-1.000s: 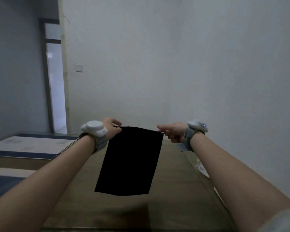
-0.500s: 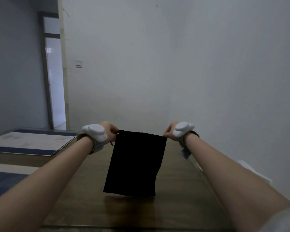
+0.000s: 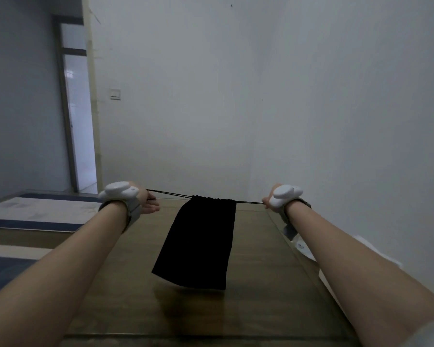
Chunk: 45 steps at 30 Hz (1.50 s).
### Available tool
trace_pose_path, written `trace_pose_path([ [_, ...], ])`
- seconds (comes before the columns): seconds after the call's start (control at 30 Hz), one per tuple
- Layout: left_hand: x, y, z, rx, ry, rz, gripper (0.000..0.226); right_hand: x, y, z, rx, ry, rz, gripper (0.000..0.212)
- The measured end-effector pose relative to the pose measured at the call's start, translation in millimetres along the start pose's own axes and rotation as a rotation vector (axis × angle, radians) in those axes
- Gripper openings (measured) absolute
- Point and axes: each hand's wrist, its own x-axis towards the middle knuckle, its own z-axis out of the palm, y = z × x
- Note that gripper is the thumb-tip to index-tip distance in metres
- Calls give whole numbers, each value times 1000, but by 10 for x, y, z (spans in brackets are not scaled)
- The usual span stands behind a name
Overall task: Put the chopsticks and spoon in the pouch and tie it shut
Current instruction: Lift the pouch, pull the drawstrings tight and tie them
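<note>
- The left hand [image 3: 145, 202] is raised out in front, to the left of the black pouch [image 3: 198, 244], with its fingers curled around the ends of the pouch's drawstring [image 3: 171, 194]; most of the hand is hidden behind a white wrist device [image 3: 117, 194] strapped to that forearm.
- The right hand [image 3: 268, 202] is up at the same height, to the right of the pouch, pinching the other end of the drawstring; only its knuckles show past a second white wrist device [image 3: 285, 197].
- Both hands are closed on cord, well apart from the pouch itself, and the drawstring runs taut from each hand to the pouch's top edge.
- The pouch hangs between the two hands, held up only by the cord; its mouth is gathered into small pleats along the top, and its body falls flat and slightly slanted, the lower end nearer the camera.
- The pouch's bottom edge hangs just above the brown table [image 3: 261, 284], which shows a dark reflection directly under it.
- Whether the chopsticks and spoon are inside the pouch cannot be told.
- To the right of the pouch, white papers [image 3: 303, 249] lie along the table's edge by the wall.
- To the left of the pouch, beyond the left forearm, lies a pale surface with blue borders [image 3: 35, 214].
- Behind the pouch stands a plain white wall [image 3: 236, 96], with a light switch [image 3: 115, 94] and a doorway [image 3: 78, 116] off to its left.
</note>
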Motion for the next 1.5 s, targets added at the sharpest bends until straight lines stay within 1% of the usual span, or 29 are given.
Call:
trace_pose_path([
  [0.07, 48, -24, 19, -213, -22, 20, 33, 42, 18, 0, 167, 37, -31, 33],
  [0.1, 52, -21, 36, -337, -28, 38, 34, 43, 0, 21, 327, 54, -45, 25],
  [0.13, 30, -13, 65, -434, -43, 64, 35, 34, -35, 45, 543, 39, -35, 24],
  [0.17, -4, 3, 99, -484, -73, 90, 34, 16, -103, 70, 745, -17, -12, 32],
  [0.27, -125, 78, 223, -535, -207, 122, 33, -33, -312, 129, 1206, -139, -9, 36],
  [0.37, -192, 146, 384, -523, -290, 152, 35, -64, -503, 151, 1494, -279, -123, 48],
  [0.4, -205, 172, 440, -537, -289, 182, 35, -78, -570, 170, 1571, -294, -140, 50],
  [0.43, -205, 193, 485, -589, -278, 211, 34, -83, -634, 200, 1618, -297, -154, 48],
  [0.5, -198, 216, 540, -745, -269, 246, 32, -120, -739, 251, 1665, -300, -173, 42],
  [0.53, -194, 213, 544, -770, -271, 260, 29, -125, -762, 272, 1687, -310, -183, 41],
  [0.6, -182, 173, 514, -672, -283, 285, 27, -128, -750, 281, 1694, -326, -199, 39],
  [0.67, -144, 94, 462, -510, -270, 333, 30, -121, -699, 305, 1566, -303, -222, 37],
  [0.73, -113, 39, 420, -421, -228, 394, 33, -108, -640, 331, 1438, -233, -237, 36],
  [0.8, -99, 12, 371, -376, -167, 454, 34, -77, -556, 338, 1354, -136, -249, 34],
  [0.87, -79, -8, 317, -336, -109, 484, 35, -51, -454, 330, 1343, -46, -240, 33],
  [0.93, -54, -29, 266, -314, -64, 492, 35, -31, -385, 347, 1351, 9, -233, 34],
  [1.13, -19, -51, 267, -267, 7, 485, 36, -6, -339, 389, 1369, 57, -211, 34],
  [1.23, -23, -44, 279, -266, 25, 490, 36, 24, -334, 357, 1333, 71, -206, 35],
  [1.3, -65, -1, 314, -255, 5, 501, 36, 26, -332, 322, 1328, 92, -194, 34],
  [1.4, -169, 109, 357, -247, -86, 512, 35, 0, -367, 220, 1336, 101, -210, 34],
  [1.43, -216, 157, 378, -251, -134, 505, 35, -24, -392, 174, 1336, 81, -232, 34],
  [1.5, -335, 253, 429, -270, -249, 478, 33, -87, -458, 90, 1337, -14, -295, 29],
])
